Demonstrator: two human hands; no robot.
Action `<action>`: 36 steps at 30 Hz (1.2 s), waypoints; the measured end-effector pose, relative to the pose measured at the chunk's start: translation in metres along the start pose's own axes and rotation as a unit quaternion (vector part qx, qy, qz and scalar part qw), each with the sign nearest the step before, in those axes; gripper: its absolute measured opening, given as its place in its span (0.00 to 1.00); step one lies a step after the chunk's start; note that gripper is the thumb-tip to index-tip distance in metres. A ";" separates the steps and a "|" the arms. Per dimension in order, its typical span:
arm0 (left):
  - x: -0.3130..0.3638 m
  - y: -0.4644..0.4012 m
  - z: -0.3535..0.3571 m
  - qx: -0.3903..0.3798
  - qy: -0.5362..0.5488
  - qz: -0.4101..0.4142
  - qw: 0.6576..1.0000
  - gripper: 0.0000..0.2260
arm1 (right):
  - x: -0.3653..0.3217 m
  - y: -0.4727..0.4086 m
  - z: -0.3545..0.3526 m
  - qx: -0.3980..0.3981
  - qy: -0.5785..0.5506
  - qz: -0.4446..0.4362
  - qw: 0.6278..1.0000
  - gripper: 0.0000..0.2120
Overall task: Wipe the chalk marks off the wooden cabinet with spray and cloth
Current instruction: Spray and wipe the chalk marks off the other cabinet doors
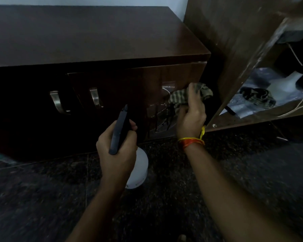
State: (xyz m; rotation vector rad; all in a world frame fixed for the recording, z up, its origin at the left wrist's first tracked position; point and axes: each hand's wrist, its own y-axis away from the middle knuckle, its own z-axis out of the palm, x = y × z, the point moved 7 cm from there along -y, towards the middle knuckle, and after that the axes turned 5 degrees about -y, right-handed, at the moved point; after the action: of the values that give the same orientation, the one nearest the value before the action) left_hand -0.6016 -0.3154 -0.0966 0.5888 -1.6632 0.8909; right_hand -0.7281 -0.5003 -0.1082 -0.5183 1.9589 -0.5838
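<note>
My right hand (191, 117) grips the checked cloth (184, 96) bunched against the cabinet door (147, 88), beside the chalk marks (162, 110). My left hand (117, 147) grips the spray bottle (122, 130), nozzle toward the door. I'd press flat and wipe downward over the wet streaks. Dark speckled floor (42, 198); dim room.

One head-worn wide-angle view looks forward and down from close behind both forearms. The dark brown wooden cabinet (112, 37) lies just beyond the left hand (117, 147) and right hand (191, 117), the dark speckled stone floor (42, 198) beneath them.
</note>
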 end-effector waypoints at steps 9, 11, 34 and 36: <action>0.003 -0.007 0.001 -0.001 0.011 0.008 1.000 0.06 | -0.042 -0.032 -0.024 0.091 -0.011 -0.027 0.995 0.22; 0.002 -0.006 0.000 -0.002 0.010 0.009 1.000 0.06 | -0.028 -0.023 -0.018 0.078 0.006 -0.011 0.997 0.21; -0.005 -0.001 -0.003 -0.002 0.004 -0.002 1.000 0.06 | -0.022 -0.015 -0.010 0.042 0.008 0.006 0.999 0.21; -0.008 0.000 -0.003 -0.002 0.001 -0.007 1.000 0.06 | -0.022 -0.013 -0.011 0.042 0.011 0.021 0.999 0.20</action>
State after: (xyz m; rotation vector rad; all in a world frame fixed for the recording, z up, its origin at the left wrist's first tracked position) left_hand -0.5976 -0.3138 -0.1037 0.5964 -1.6568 0.8777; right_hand -0.7272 -0.4955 -0.0809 -0.4186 1.9521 -0.6454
